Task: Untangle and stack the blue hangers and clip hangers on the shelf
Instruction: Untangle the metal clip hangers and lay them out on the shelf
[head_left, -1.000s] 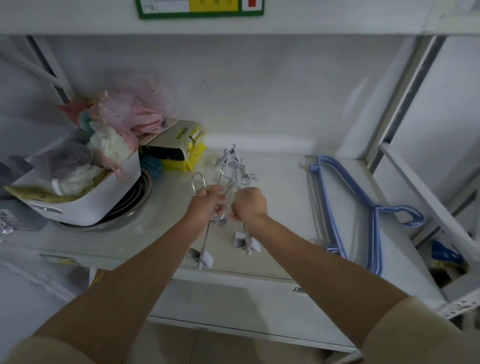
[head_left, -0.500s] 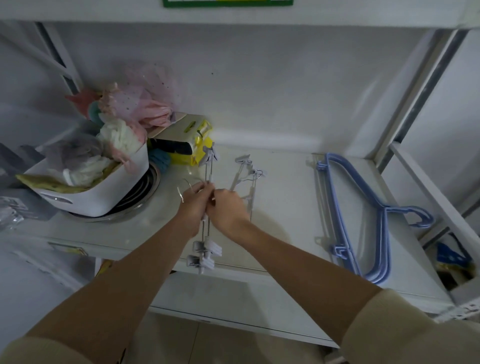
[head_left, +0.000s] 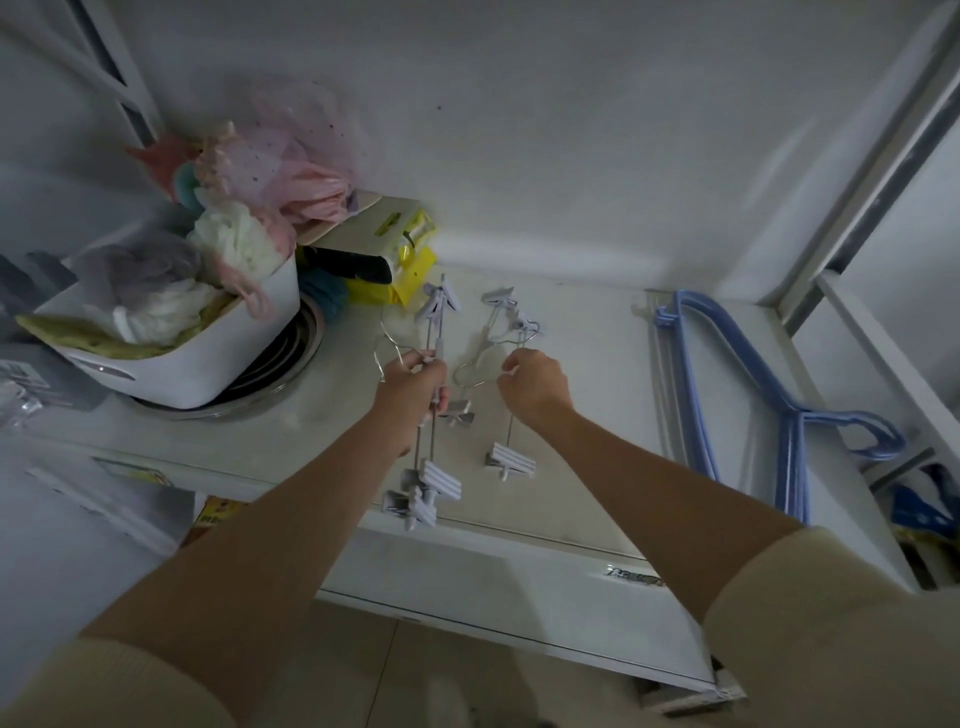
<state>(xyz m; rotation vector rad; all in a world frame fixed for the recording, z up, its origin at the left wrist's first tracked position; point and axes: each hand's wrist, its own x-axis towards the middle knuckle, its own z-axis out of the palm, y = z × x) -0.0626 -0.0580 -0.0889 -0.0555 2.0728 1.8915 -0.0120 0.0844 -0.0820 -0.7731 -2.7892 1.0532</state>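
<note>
Left hand (head_left: 415, 387) fingers clamped on clip hanger bundle (head_left: 432, 415) mid-rod, over shelf (head_left: 582, 415) front. Right hand (head_left: 532, 384) fingers pinched on loose clip hanger (head_left: 511, 457) wire. Blue hangers (head_left: 727, 395) stacked at right. Judged light, stiff, snag-prone; grip rod, avoid clips.

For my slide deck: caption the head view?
Left hand grips clip hangers; right hand separates another; blue hangers lie stacked.

On the shelf (head_left: 587, 364), a basket (head_left: 171, 358) sits at nine o'clock, clip hangers (head_left: 441, 395) at center, hangers (head_left: 737, 395) at three o'clock.
</note>
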